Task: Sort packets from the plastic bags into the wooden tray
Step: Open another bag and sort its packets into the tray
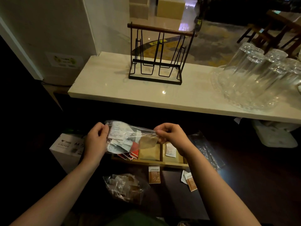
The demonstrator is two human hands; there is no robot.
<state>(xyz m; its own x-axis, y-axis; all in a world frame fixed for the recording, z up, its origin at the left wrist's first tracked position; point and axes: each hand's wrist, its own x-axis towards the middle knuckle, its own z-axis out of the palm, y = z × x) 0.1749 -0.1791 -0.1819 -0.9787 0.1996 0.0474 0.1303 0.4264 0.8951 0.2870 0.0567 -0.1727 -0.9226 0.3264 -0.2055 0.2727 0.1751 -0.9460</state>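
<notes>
Head view looks down at a clear plastic bag (128, 137) full of small packets, held up in the air over the wooden tray (151, 162). The left hand (96, 141) grips the bag's left end, with its fingers (104, 129) curled and pinching the plastic. The right hand (171, 134) holds the right end, its fingers (158, 129) pressed together on the thin edge. The bag is stretched flat between both hands.

Inside the bag are white packets, a red one and a brown one. Under the bag, the tray sits on the dark table (244, 176). Its left slot holds red packets (130, 154). The middle slot holds a brown packet (150, 153). The right slot holds a white packet (170, 150).

At 6 o'clock from the tray, a second plastic bag (125, 187) lies crumpled on the table with brown and white packets inside. A loose brown packet (154, 175) lies just below the tray. Two more loose packets (189, 180) lie at about 5 o'clock. At 9 o'clock stands a white paper box (66, 149). At 3 o'clock is something shiny and dark, maybe more plastic wrap, but it is too dim to tell.

At 12 o'clock, a pale stone shelf (114, 88) carries a black wire rack (156, 54). Clear glasses (254, 69) stand upside down at 2 o'clock.
</notes>
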